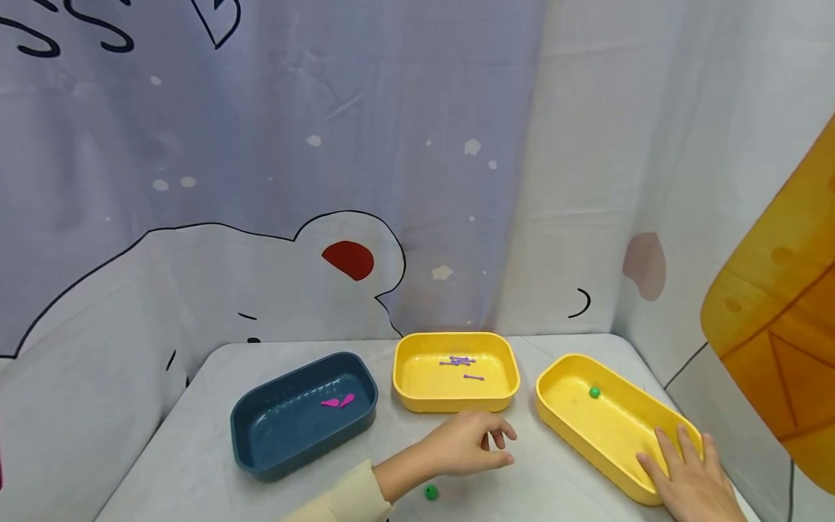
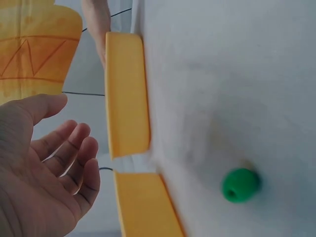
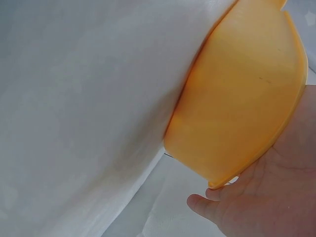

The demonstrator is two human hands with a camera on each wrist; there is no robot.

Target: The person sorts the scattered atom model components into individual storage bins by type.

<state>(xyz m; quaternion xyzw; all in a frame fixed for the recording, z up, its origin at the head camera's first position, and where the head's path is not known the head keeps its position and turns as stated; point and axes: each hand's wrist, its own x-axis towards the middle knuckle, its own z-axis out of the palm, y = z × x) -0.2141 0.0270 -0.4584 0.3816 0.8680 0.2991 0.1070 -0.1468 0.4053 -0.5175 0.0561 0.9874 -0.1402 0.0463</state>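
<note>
My left hand (image 1: 466, 444) hovers over the table in front of the middle yellow tray (image 1: 457, 402), its fingers loosely bent around nothing. Below its wrist, a green bead (image 1: 431, 492) with a hole (image 2: 241, 185) lies on the white cloth. At the near end of the right yellow tray (image 1: 574, 435), my right hand (image 1: 694, 478) rests over the rim with fingers spread. The right wrist view shows the palm against that tray's outer wall (image 3: 242, 94). Inside the same tray, toward its far end, sits another green bead (image 1: 594, 392).
Several thin purple sticks (image 1: 462, 362) with knobbed ends lie in the middle tray. A dark blue tray (image 1: 274, 435) on the left holds two pink drop-shaped pieces (image 1: 347, 399). Printed fabric (image 1: 457, 217) hangs behind the table and along its sides.
</note>
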